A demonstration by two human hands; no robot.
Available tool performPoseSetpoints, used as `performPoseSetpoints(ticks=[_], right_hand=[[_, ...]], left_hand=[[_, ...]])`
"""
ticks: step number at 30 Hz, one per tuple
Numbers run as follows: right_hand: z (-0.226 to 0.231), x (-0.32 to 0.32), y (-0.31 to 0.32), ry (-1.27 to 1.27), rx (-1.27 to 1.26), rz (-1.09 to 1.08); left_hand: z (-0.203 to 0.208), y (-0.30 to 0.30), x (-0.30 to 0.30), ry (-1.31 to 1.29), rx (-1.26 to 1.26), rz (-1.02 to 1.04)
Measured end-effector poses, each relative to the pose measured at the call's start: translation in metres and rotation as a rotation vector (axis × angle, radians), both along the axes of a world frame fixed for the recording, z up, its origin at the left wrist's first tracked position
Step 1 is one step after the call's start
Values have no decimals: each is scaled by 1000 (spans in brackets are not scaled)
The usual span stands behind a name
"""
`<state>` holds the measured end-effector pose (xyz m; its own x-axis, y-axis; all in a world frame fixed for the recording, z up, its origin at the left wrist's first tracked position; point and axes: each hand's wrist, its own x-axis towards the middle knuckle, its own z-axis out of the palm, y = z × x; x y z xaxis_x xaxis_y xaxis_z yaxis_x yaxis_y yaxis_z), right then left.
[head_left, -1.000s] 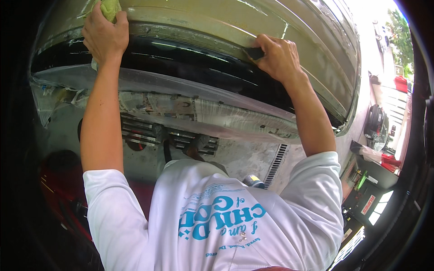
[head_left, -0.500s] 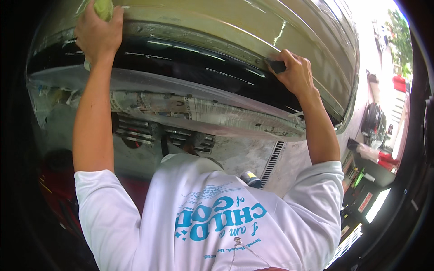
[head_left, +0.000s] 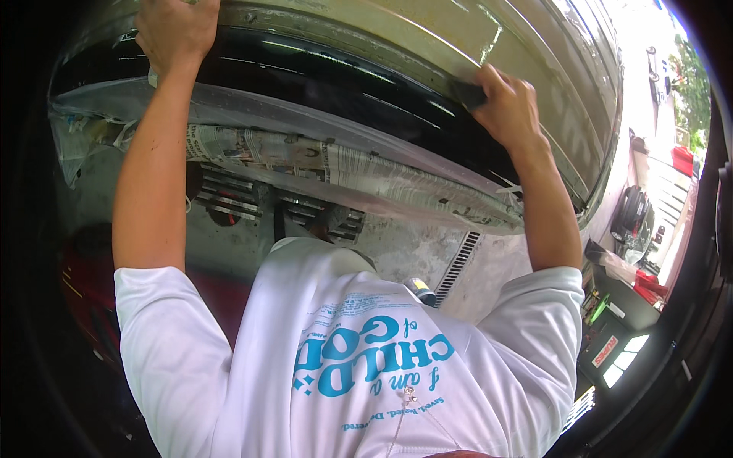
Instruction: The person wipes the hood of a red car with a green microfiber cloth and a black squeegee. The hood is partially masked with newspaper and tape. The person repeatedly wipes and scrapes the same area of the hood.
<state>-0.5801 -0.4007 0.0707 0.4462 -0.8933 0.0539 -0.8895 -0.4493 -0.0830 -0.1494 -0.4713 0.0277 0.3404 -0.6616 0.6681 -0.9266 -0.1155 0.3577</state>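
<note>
My right hand (head_left: 508, 105) grips a dark sanding pad (head_left: 467, 94) and presses it against the edge where the olive-gold car panel (head_left: 412, 38) meets a glossy black lower strip (head_left: 305, 80). My left hand (head_left: 179, 34) is raised to the same panel further left, its fingertips cut off by the upper edge of the picture. It held a yellow-green sponge a moment ago; the sponge itself now lies beyond the picture. The panel shines as if wet.
Clear plastic film and newspaper (head_left: 351, 164) hang below the black strip. Beneath runs a concrete floor with a drain grate (head_left: 458, 267). A dark can-like container (head_left: 420, 290) stands close to my body. A red car (head_left: 92, 298) is at the left, and a tyre (head_left: 630, 214) at the right.
My left hand has shifted upward, taking the yellow-green sponge out of the picture. My right hand sits slightly further right in the picture, still with the sanding pad; the view has tilted a little.
</note>
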Motion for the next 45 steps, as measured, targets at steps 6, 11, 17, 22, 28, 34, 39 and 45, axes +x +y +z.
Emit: performPoseSetpoints(ticks=[6, 11, 17, 22, 28, 34, 39, 45], right_hand=[[-2, 18, -12, 13, 0, 37], [5, -4, -3, 50, 14, -14], [6, 43, -19, 54, 21, 9], [8, 6, 0, 101, -3, -61], [8, 28, -14, 51, 50, 26], [10, 180, -56, 26, 30, 58], [19, 98, -36, 174, 85, -93], [14, 35, -9, 127, 51, -35]], left_hand=[[8, -1, -8, -5, 19, -21], [9, 3, 1, -33, -2, -20], [22, 6, -23, 76, 98, -1], [-23, -17, 27, 36, 53, 18], [-19, -17, 18, -47, 63, 36], [-15, -14, 17, -12, 65, -43], [-16, -15, 24, -13, 45, -24], [-7, -8, 9, 21, 103, -3]])
